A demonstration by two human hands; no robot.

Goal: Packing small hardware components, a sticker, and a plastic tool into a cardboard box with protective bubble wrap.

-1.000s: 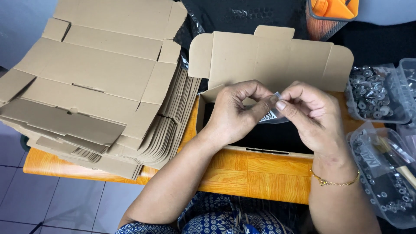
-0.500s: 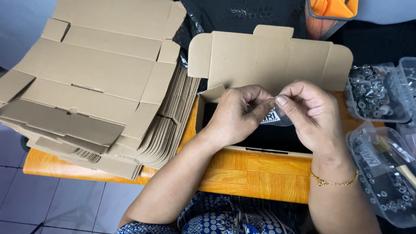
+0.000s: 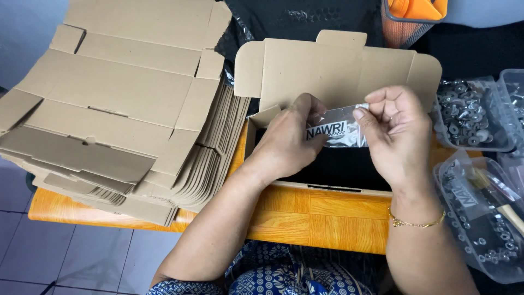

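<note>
Two-handed, pinching a small clear bag (image 3: 337, 130) by its ends: gripping the left end with the left hand (image 3: 289, 139), gripping the top right corner with the right hand (image 3: 396, 131), thumb and forefinger closed on the plastic. Holding it stretched flat in the air, just above the dark inside of an open cardboard box (image 3: 338, 65), in front of the raised lid. Not touching the box itself. Showing small metal bits and a printed label inside the bag, too small to sort out.

Judging the step as handling the bag's top edge, probably pressing or checking the seal; not possible telling whether shut already. Judging the next move as calling for a firm pinch along the edge and level holding, avoiding spilling.

Sitting nearby: a stack of flat box blanks (image 3: 120, 104) on the left of the wooden table (image 3: 322, 216), clear trays of metal hardware (image 3: 469, 114) on the right.
</note>
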